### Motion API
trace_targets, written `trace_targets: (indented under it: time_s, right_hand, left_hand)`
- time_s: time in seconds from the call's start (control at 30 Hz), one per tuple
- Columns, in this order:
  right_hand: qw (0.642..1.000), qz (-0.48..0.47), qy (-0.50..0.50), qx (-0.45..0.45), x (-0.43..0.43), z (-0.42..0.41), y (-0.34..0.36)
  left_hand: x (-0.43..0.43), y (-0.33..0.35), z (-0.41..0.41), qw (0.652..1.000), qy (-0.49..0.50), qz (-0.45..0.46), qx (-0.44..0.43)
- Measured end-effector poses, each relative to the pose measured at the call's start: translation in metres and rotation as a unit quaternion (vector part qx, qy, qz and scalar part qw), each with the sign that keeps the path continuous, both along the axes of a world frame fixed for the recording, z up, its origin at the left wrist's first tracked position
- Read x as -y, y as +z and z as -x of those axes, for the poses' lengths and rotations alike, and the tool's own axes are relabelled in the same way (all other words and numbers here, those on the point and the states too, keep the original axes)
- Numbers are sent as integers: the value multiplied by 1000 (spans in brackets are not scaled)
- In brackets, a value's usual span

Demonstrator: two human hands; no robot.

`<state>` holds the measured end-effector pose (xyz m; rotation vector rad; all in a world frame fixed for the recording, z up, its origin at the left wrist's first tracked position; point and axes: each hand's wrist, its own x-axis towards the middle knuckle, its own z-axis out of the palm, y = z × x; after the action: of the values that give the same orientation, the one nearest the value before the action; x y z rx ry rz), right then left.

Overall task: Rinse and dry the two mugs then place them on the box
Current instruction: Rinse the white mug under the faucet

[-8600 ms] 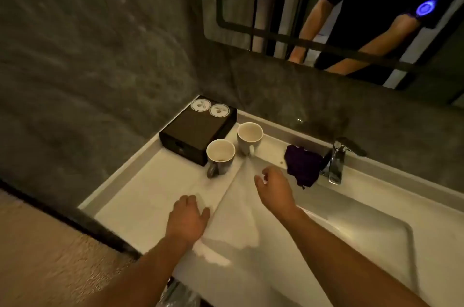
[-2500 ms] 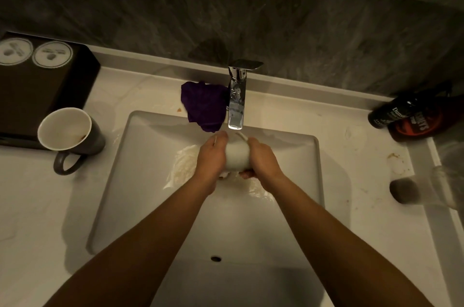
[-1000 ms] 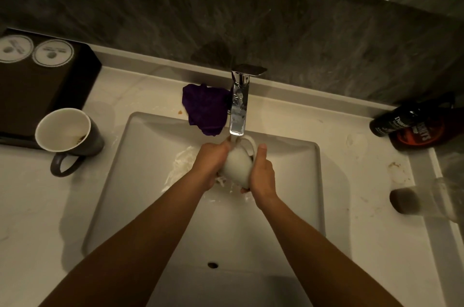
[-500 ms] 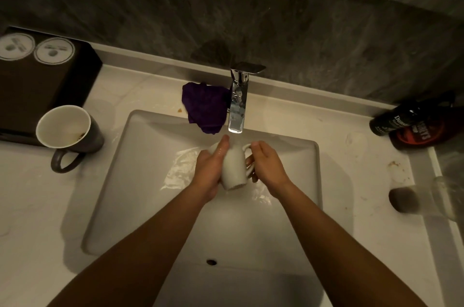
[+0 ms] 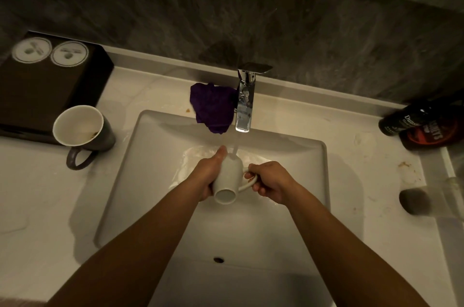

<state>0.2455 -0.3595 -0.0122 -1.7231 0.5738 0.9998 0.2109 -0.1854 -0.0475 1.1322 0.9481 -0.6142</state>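
On the right edge of the tabletop (image 5: pixel 37 206) a black bottle (image 5: pixel 404 119) lies on its side with white lettering that begins "Dun"; the rest cannot be read. The red-labelled bottle (image 5: pixel 433 132) touching it carries pale print too dim to make out. Two round white discs (image 5: pixel 50 51) on the dark box (image 5: pixel 47 90) bear small marks, too blurred to read. Over the sink (image 5: pixel 150 181), the white mug (image 5: pixel 227 181) is held tipped on its side under the faucet (image 5: pixel 244 103), with the water stream (image 5: pixel 235 149) striking its far end. The left hand (image 5: pixel 207 174) wraps its fingers round the mug's body, thumb lying along the top. The right hand (image 5: pixel 272 181) pinches the handle, fingers curled. The dark mug (image 5: pixel 85 131) stands upright on the tabletop, just in front of the box. A purple cloth (image 5: pixel 212 105) lies bunched against the faucet.
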Motion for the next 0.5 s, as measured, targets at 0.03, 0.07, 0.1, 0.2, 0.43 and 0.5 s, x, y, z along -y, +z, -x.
trace_targets:
  time_s: [0.03,0.07,0.1,0.2,0.43,0.5]
  right_hand:
    - [1000,0,3,-8,0,1,0]
    - [1000,0,8,-13,1,1,-1]
    - [1000,1,16,-15,2,2,-2]
    - [999,-10,31,-8,4,4,-3]
    - [989,-64,106,83,2,18,11]
    - [979,-60,135,140,-4,23,15]
  left_hand:
    - [-1,0,2,1000,4,2,0]
    - [-2,1,4,1000,6,3,-1]
    - [-4,3,6,1000,8,4,-1]
    - [-9,7,13,1000,11,9,13]
    - [-42,30,39,992,-38,-12,120]
    - [-55,38,48,983,-74,-48,164]
